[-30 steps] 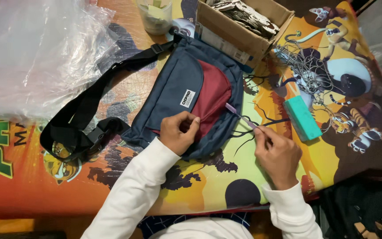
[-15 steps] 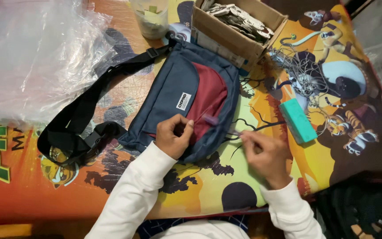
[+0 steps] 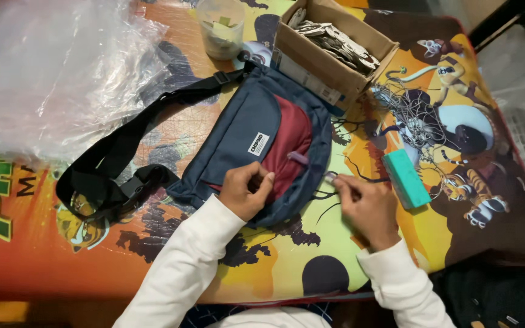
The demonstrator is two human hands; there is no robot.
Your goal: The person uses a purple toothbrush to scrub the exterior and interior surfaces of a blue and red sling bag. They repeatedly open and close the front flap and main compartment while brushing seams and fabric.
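Observation:
A navy and maroon waist bag (image 3: 256,140) with a black strap (image 3: 123,152) lies flat on a colourful printed cloth. My left hand (image 3: 245,191) presses on the bag's lower edge, fingers curled against the fabric. My right hand (image 3: 366,206) sits just right of the bag, pinching a small pale item at its fingertips near the bag's side; thin dark cords (image 3: 329,197) run there. What the item is, I cannot tell. Both arms wear white sleeves.
A cardboard box (image 3: 329,54) of small tags stands beyond the bag. A clear plastic cup (image 3: 221,27) is at the back, crumpled clear plastic bags (image 3: 50,73) at left, a teal block (image 3: 405,178) and a tangle of strings (image 3: 408,115) at right.
My right hand has drawn closer to the bag's edge and lowered. The left hand stays on the bag, shifted slightly. The view has tilted a little.

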